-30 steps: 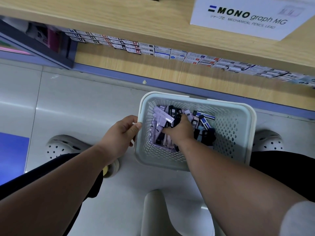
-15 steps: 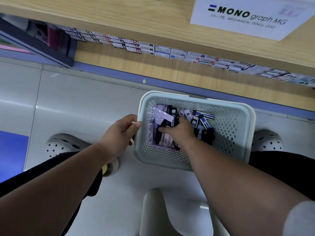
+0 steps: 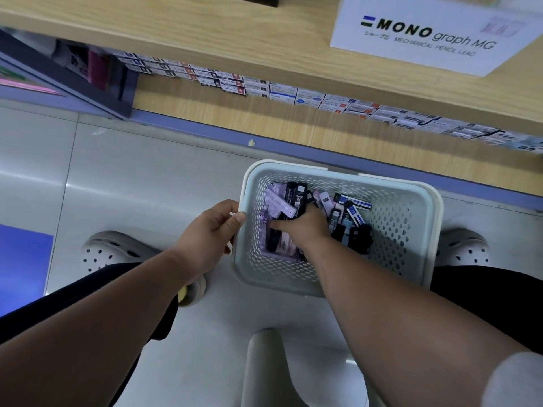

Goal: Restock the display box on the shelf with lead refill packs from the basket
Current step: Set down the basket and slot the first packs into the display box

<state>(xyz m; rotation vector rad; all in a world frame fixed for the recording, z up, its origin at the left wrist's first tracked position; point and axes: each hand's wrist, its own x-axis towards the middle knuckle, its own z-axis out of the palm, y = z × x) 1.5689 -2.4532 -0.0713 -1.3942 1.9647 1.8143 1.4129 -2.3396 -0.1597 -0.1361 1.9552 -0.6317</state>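
The left hand (image 3: 205, 233) gripped the left rim of the white perforated basket (image 3: 426, 207), its thumb (image 3: 238, 217) hooked over the top edge and the other fingers curled against the outside wall. The basket sat on the grey floor (image 3: 141, 171) between two pale clogs (image 3: 114, 251), one well to the left of the left fingers and the other far to the right of the right fingers, past the basket's far wall.

The right hand (image 3: 305, 227) was down inside the basket, resting on the heap of lead refill packs (image 3: 346, 212). Its thumb (image 3: 274, 225) lay stretched leftward along a black pack, while the other fingers bent down into the pile and were mostly hidden. I could not tell whether they had closed round a pack. Black and dark blue packs lay just to the right of those fingers. Lilac and white ones lay under and to the left of them, and one lilac pack (image 3: 280, 202) was tilted just above the thumb.

Well beyond both sets of fingers, at the top right, the white display box (image 3: 426, 33) printed "MONO graph MG" stood on the wooden shelf (image 3: 191, 27). A row of small boxes (image 3: 293, 92) lined the level beneath it, between that shelf and the basket.
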